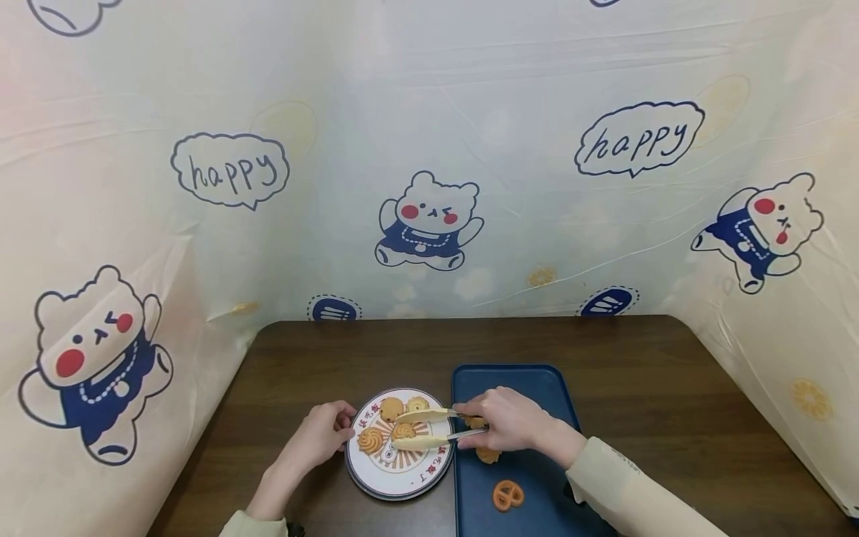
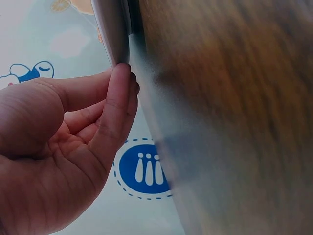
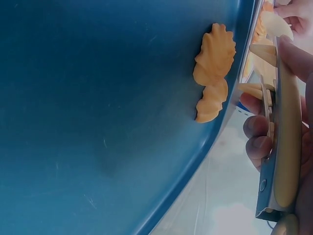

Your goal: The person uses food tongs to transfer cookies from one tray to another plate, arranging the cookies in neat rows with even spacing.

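In the head view my left hand (image 1: 322, 432) pinches the left rim of a white patterned plate (image 1: 365, 468) between thumb and fingers; the left wrist view shows this grip up close. Several cookies (image 1: 370, 440) rest on the plate. My right hand (image 1: 513, 421) grips metal tongs with cream tips (image 1: 421, 443) that reach leftward over the plate. The two tips stand spread apart, with one swirled cookie (image 1: 403, 431) between them in the head view. In the right wrist view, the fingers curl around the tongs' handle (image 3: 288, 142).
Right of the plate lies a blue tray (image 1: 476, 380), partly under my right hand. It bears a pretzel cookie (image 1: 508, 495) and wavy-edged cookies (image 3: 215, 54) near its left edge. The brown wooden table (image 1: 644, 403) ends at a printed cloth backdrop (image 1: 523, 224).
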`<act>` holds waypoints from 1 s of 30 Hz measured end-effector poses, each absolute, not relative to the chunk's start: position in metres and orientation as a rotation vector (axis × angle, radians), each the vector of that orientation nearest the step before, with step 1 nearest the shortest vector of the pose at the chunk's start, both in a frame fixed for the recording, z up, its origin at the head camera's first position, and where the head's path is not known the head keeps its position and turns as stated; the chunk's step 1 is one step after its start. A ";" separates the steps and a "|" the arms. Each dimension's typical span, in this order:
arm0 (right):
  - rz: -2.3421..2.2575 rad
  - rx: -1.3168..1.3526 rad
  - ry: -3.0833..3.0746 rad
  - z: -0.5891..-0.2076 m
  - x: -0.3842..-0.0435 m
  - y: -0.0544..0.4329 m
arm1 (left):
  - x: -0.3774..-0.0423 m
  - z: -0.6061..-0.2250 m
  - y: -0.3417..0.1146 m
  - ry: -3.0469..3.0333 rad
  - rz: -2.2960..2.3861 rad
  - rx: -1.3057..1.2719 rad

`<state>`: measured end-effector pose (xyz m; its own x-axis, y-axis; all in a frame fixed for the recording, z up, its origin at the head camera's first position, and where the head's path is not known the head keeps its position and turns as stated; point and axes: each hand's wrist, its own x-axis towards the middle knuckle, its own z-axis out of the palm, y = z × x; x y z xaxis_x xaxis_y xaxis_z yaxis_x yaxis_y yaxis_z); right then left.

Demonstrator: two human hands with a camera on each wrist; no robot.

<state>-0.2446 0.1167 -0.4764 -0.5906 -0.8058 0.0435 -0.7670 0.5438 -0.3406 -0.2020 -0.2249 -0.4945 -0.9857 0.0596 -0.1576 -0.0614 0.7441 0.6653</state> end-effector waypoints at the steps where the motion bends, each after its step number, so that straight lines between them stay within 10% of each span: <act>1: -0.493 -1.358 2.657 -0.477 -0.245 0.117 | -0.202 -0.494 -0.225 2.776 1.066 0.000; 30: -0.543 -1.283 2.743 -0.464 -0.247 0.142 | -0.204 -0.497 -0.225 2.773 1.047 -0.020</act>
<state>-0.2473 0.1422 -0.4642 -0.6504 -0.7543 0.0896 -0.7315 0.5902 -0.3414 -0.2038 -0.2247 -0.4966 -0.9842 0.0501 -0.1700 -0.0749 0.7521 0.6548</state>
